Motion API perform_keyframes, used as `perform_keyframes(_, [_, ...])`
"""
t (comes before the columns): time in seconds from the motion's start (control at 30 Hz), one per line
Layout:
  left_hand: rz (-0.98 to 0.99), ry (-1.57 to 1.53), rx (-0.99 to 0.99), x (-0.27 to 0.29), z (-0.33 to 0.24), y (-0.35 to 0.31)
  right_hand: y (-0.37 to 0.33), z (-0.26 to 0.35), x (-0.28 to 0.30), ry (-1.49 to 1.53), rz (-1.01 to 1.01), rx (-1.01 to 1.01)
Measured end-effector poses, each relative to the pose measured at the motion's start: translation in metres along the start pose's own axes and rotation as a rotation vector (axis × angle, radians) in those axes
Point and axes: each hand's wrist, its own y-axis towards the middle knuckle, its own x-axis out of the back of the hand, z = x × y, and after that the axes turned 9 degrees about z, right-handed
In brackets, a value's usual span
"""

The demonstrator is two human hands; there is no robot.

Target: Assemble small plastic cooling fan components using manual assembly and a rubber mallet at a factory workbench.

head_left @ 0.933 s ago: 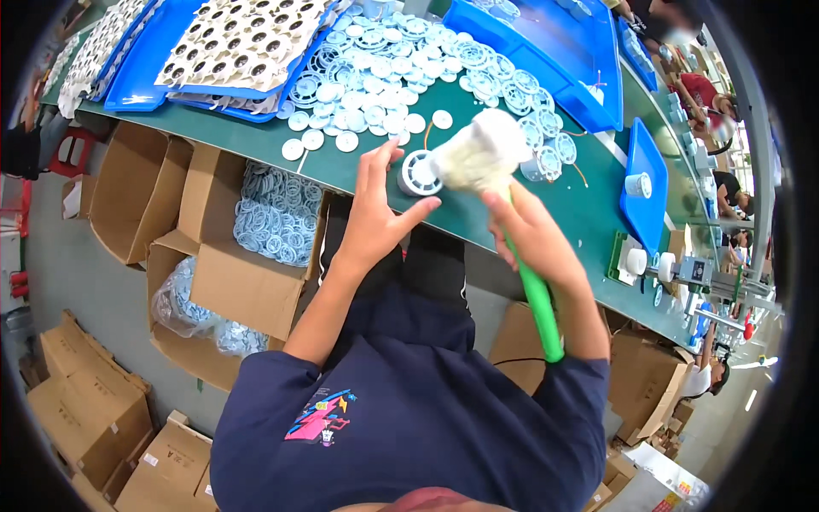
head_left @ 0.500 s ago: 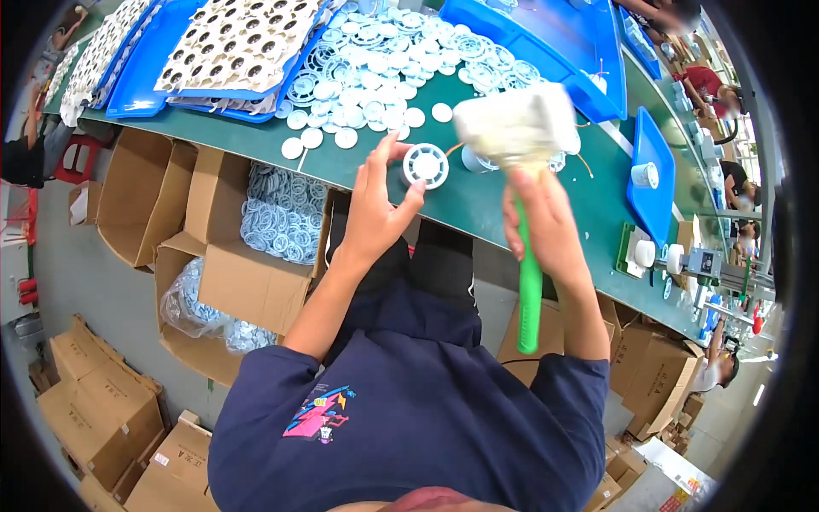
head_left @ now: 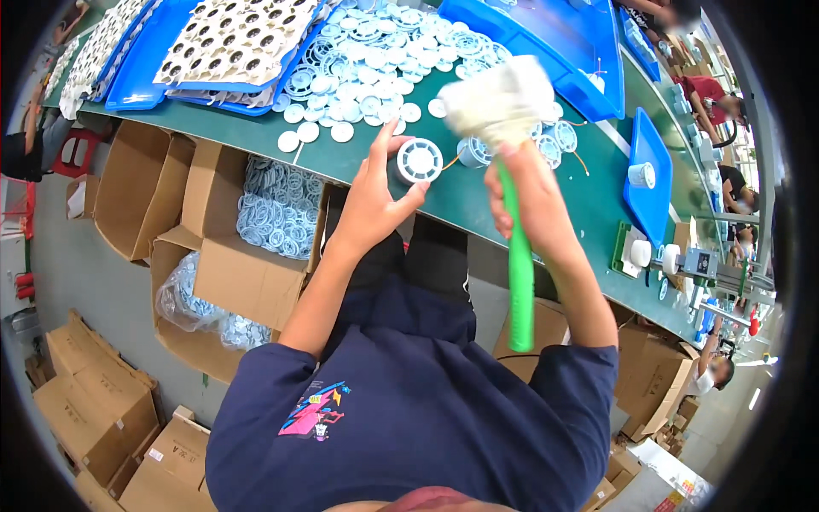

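Observation:
A round white plastic part with a spoked top [head_left: 420, 160] stands near the table's front edge. My left hand [head_left: 371, 209] holds its side between thumb and fingers. My right hand [head_left: 533, 196] is closed around the green handle of a mallet [head_left: 519, 294], high up near the head. The mallet's white head, blurred by motion, is raised to the right of the part and apart from it. Behind the mallet, partly hidden, lie similar pale blue round parts [head_left: 474, 154] with orange wires.
A heap of pale blue discs and rings [head_left: 367, 77] covers the table's far side. Stacked egg-crate trays [head_left: 235, 43] stand left, a blue bin [head_left: 597, 94] back right. A blue tray [head_left: 653, 200] and a small clamping device [head_left: 674, 256] sit right. Open cartons [head_left: 247, 282] stand below.
The mallet has shifted a little up and to the left, its head still off the part. My left hand keeps its hold on the part almost unmoved.

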Motion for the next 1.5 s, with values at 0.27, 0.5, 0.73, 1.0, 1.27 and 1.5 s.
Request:
perform_keyframes(0.27, [0.069, -0.183, 0.017, 0.008, 0.000, 0.004, 0.014, 0.036, -0.010, -0.306, 0.083, -0.142])
perform_keyframes(0.5, [0.082, -0.239, 0.061, 0.010, 0.002, 0.003, 0.013, 0.059, -0.032, -0.518, 0.085, -0.087])
perform_keyframes(0.73, [0.089, -0.009, -0.022, 0.006, 0.010, 0.002, -0.026, 0.024, 0.011, -0.227, -0.149, 0.011])
perform_keyframes(1.0, [-0.072, -0.077, -0.026, -0.017, -0.030, 0.009, -0.070, -0.147, 0.126, -0.192, -1.211, 0.185])
perform_keyframes(1.27, [-0.079, 0.141, -0.225, -0.066, -0.057, 0.044, -0.058, -0.094, 0.080, -0.746, -1.220, 0.032])
perform_keyframes(1.5, [0.238, 0.095, -0.452, -0.081, -0.076, 0.061, -0.023, -0.068, 0.071, -0.281, -0.433, 0.439])
